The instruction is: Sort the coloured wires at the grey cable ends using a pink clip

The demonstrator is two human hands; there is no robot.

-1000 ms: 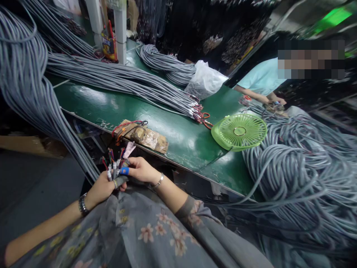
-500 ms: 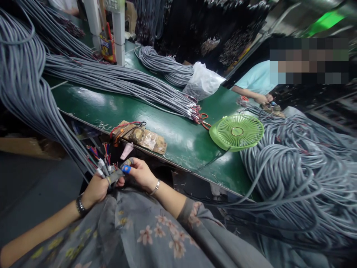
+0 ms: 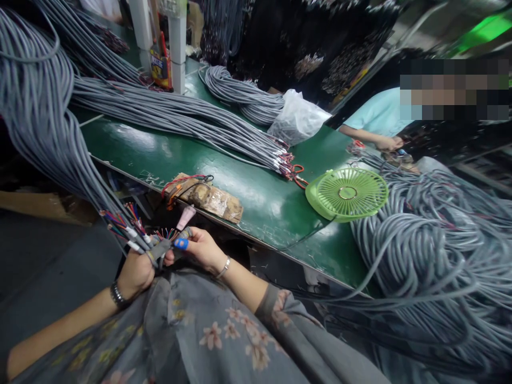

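My left hand [image 3: 138, 272] is closed round a bunch of grey cables [image 3: 100, 186] in front of my lap. Their stripped ends show white sleeves [image 3: 134, 244] and fanned-out coloured wires [image 3: 120, 221]. Grey tape wraps some of the left fingers. My right hand [image 3: 200, 249], with blue tape on the thumb and a wrapped forefinger, pinches at one cable's fine wires [image 3: 170, 233] close beside the left fingers. The exact grip between the fingertips is too small to make out.
A green table [image 3: 264, 197] carries a long cable bundle [image 3: 192, 117], a taped wooden block [image 3: 204, 197], a green fan [image 3: 347, 193] and a plastic bag [image 3: 298, 117]. Coiled cables [image 3: 424, 250] heap at right. A co-worker in light blue [image 3: 376, 114] handles cables across the table.
The bunch in my left hand has tilted to the left, and its wire ends now spread apart. One cable's fine wires stand fanned at my right fingertips. The view has shifted slightly.
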